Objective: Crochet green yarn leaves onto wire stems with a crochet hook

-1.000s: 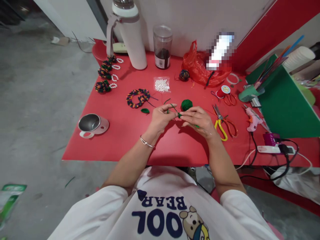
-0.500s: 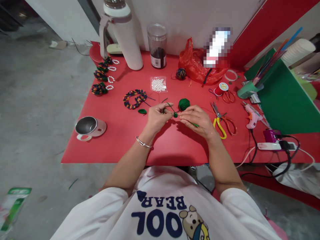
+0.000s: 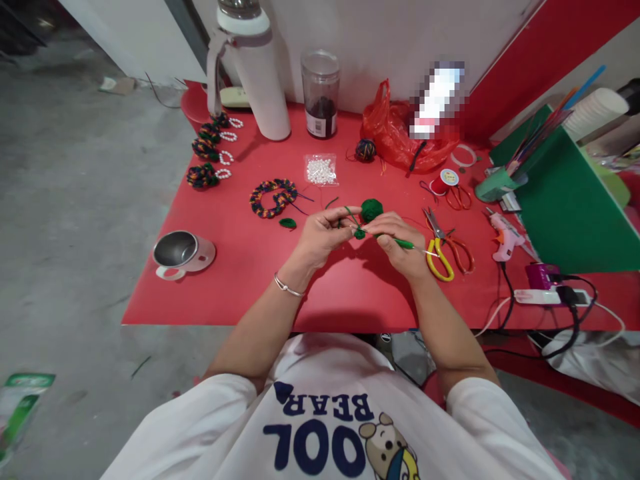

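My left hand point(image 3: 324, 235) pinches a small green crochet piece point(image 3: 359, 233), with green yarn looped over its raised index finger. My right hand point(image 3: 400, 245) holds a crochet hook with a green handle point(image 3: 404, 244); the hook's front end meets the small piece between both hands. Just behind my fingers sits a green yarn ball point(image 3: 371, 210). To the left of my left hand lie a small green leaf-shaped piece point(image 3: 288, 223) and a multicoloured crocheted strip point(image 3: 273, 198) curled into a loop.
A steel-lined mug point(image 3: 184, 253) stands at the left. Behind are a white flask point(image 3: 263, 87), a clear jar point(image 3: 321, 93), beads point(image 3: 321, 170) and a red bag point(image 3: 390, 127). Yellow-handled pliers point(image 3: 440, 257), scissors point(image 3: 459, 250) and a pink glue gun point(image 3: 505, 235) lie right.
Both hands and the small green piece have shifted slightly right. My right hand has turned, so more of the hook's green handle shows. The view has shifted slightly.
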The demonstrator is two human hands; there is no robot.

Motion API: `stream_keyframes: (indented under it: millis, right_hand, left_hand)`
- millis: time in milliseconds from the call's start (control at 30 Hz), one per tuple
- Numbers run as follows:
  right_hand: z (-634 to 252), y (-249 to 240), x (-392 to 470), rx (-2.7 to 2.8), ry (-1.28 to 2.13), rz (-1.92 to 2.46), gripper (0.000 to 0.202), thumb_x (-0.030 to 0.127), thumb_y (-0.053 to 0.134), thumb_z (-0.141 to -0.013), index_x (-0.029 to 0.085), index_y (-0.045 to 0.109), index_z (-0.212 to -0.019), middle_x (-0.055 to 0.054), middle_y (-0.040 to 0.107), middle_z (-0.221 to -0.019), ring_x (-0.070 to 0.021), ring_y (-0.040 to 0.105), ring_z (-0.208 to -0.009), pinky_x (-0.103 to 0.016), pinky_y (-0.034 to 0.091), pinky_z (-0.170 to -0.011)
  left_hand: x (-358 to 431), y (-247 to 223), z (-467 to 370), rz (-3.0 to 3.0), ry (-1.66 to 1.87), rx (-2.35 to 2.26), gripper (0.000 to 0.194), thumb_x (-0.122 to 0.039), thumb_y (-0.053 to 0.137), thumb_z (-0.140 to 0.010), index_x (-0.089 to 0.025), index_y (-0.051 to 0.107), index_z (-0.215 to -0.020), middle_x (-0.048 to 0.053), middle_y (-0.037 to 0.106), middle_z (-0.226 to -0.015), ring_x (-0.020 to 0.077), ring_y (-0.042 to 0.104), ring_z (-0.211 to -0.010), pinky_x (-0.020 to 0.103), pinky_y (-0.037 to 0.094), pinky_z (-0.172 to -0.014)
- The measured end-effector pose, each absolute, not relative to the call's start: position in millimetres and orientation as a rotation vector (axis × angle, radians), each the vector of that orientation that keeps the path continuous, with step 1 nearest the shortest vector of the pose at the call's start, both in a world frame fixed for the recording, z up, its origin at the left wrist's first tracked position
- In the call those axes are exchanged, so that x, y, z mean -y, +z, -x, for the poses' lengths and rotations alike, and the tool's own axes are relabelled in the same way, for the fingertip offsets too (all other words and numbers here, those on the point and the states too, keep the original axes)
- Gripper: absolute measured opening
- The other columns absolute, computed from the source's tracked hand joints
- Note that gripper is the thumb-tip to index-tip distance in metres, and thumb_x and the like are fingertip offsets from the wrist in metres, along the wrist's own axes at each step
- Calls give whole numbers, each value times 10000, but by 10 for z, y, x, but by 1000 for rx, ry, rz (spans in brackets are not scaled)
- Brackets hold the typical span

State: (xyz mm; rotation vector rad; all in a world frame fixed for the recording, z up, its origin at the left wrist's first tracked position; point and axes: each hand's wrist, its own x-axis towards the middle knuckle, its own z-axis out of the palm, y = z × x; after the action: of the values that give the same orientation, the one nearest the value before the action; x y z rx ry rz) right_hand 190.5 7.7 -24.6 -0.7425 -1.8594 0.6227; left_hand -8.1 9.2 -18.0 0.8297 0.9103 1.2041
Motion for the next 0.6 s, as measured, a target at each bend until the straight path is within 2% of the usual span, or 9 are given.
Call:
stream_keyframes:
  millis: [100,200,267,367,433,600]
  right_hand:
    - [-1848,-311,-69,1955,306,732,198,408,665,-1000,330,778,-1143,-53,812,-1063,-239,737,-989,-480,598,-918]
    - [-1811,-369,-48,1989,80,712,314,315,721,-970,329,731,-1283,-81,788,-1113,-240,705,-1010,-442,588,-876]
    - [-1801,-399,-36,1990,15,706,410,309,741,-955,333,692,-1362,-89,775,-1125,-240,687,-1014,-424,581,-866]
    - [-1807,-432,-31,1978,2,687,493,358,748,-946,374,644,-1427,-71,766,-1144,-233,680,-1018,-407,576,-867]
    - [-1820,-447,-36,1972,13,676,507,374,750,-942,386,635,-1436,-65,765,-1150,-228,682,-1015,-404,575,-873]
    - [-1849,-453,-54,1990,45,725,372,428,727,-955,378,709,-1323,-62,771,-1143,-233,703,-1009,-434,580,-890]
  left_hand:
    - [-70,-195,1,-830,1334,-1000,394,-112,853,-593,-166,832,-983,7,704,-672,99,590,-601,217,432,-551]
    - [-51,-217,-77,-783,1416,-1026,383,-115,833,-607,-169,821,-986,-15,695,-651,83,569,-588,216,448,-582]
    - [-44,-222,-100,-705,1400,-962,388,-129,835,-600,-169,812,-985,-29,672,-621,65,528,-536,205,410,-539]
    - [-43,-202,-85,-574,1269,-836,395,-153,857,-580,-168,799,-971,-51,622,-570,19,353,-414,196,239,-428]
    - [-44,-182,-64,-533,1209,-789,402,-151,871,-564,-166,793,-958,-64,589,-540,3,272,-385,199,161,-410]
    - [-47,-180,-61,-579,1261,-806,428,-142,879,-565,-157,790,-984,-40,642,-587,8,327,-389,202,174,-408]
